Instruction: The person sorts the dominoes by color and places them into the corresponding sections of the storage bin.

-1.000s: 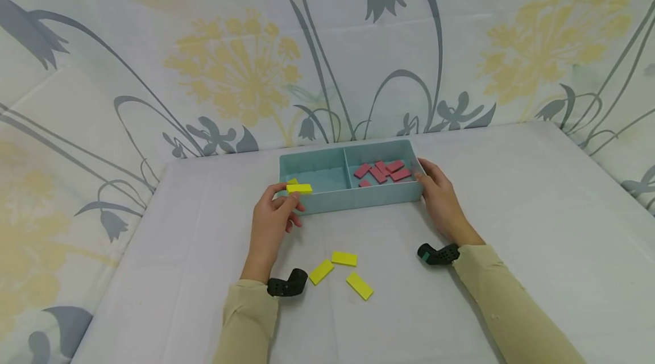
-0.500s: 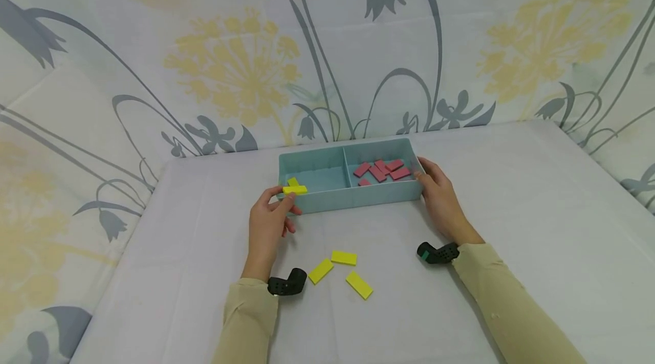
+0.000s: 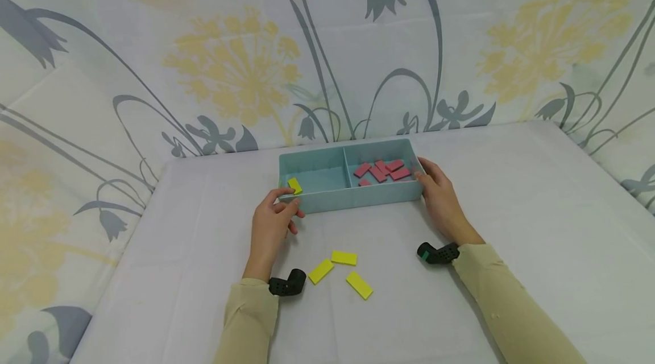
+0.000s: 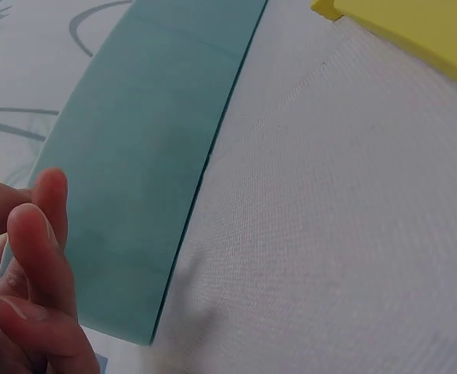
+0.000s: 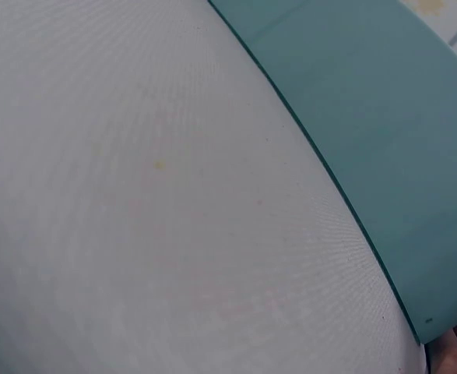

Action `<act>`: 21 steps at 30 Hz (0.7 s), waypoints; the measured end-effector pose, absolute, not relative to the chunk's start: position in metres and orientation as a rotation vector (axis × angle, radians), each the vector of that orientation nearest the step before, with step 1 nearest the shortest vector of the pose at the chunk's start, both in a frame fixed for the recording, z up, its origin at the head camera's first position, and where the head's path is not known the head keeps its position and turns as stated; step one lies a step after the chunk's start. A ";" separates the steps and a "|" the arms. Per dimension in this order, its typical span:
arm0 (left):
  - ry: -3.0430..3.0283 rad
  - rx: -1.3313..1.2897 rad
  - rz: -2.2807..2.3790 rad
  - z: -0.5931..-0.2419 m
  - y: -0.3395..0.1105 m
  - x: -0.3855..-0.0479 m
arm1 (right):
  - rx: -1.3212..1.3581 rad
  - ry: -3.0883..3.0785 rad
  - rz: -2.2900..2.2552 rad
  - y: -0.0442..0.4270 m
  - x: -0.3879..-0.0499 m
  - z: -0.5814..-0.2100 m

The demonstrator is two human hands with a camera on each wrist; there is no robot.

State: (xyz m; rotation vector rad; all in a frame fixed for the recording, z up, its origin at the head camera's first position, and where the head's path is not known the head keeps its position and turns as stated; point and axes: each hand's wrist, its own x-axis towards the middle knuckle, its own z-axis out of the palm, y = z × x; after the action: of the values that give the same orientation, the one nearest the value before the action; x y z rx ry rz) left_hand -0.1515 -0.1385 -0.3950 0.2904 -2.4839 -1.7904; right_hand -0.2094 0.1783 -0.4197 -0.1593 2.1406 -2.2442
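Observation:
A light blue-green box [image 3: 338, 200] with two compartments stands on the table. In its left compartment a yellow tile [image 3: 295, 186] is visible near the front corner; the front wall hides part of that floor. My left hand [image 3: 270, 224] is at the front left corner, index finger over the rim, with no tile visible between its loosely bent fingers. In the left wrist view the fingertips [image 4: 37, 241] lie in front of the box wall [image 4: 142, 156]. My right hand [image 3: 444, 205] grips the box's right end, thumb at the rim. Several dark pink tiles [image 3: 378, 175] lie in the right compartment.
On the white cloth in front of the box lie three yellow tiles, one crosswise [image 3: 344, 258], one slanting left [image 3: 321, 272] and one nearer [image 3: 360, 285]. Behind the box hangs a flower-patterned cloth [image 3: 338, 57].
My left hand has let go of a yellow tile over the left compartment after shifting slightly left with it. The right hand stays on the box's right end.

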 end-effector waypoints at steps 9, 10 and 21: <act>-2.514 0.287 -1.765 -0.393 -0.138 -0.151 | -0.157 2.135 -2.249 0.178 -0.209 -0.419; -2.513 0.285 -1.766 -0.393 -0.138 -0.151 | -0.153 2.134 -2.251 0.178 -0.209 -0.419; -2.478 0.172 -1.875 -0.392 -0.139 -0.151 | -0.155 2.138 -2.244 0.178 -0.209 -0.418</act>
State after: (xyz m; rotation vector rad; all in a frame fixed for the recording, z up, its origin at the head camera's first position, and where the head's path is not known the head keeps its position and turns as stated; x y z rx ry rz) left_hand -0.1509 -0.1395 -0.3918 0.1715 -2.4783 -1.8753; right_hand -0.2086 0.1781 -0.4181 -0.1547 2.1380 -2.2437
